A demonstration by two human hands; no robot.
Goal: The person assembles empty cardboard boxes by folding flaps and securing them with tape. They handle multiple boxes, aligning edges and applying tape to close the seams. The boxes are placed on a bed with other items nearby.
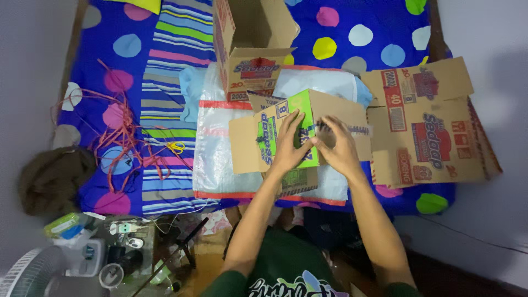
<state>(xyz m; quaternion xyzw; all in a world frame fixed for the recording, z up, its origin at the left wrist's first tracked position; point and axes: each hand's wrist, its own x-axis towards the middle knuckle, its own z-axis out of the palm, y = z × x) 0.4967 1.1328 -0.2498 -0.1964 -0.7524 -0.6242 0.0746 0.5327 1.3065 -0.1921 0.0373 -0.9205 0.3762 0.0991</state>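
Note:
A cardboard box with a green printed side (286,113) lies on a white woven sack (220,159) in front of me. My left hand (290,144) presses flat on the green side, fingers spread. My right hand (336,144) rests on the brown flap beside it and pinches a strip of clear tape (352,130) that runs across the flap seam. Both thumbs meet near the box's edge.
An open cardboard box (250,47) stands behind. Flattened cartons (429,132) lie at the right. Red string (121,137) and yellow-handled scissors (176,147) sit on the dotted blue sheet at left. A fan (27,272) and small clutter occupy the lower left floor.

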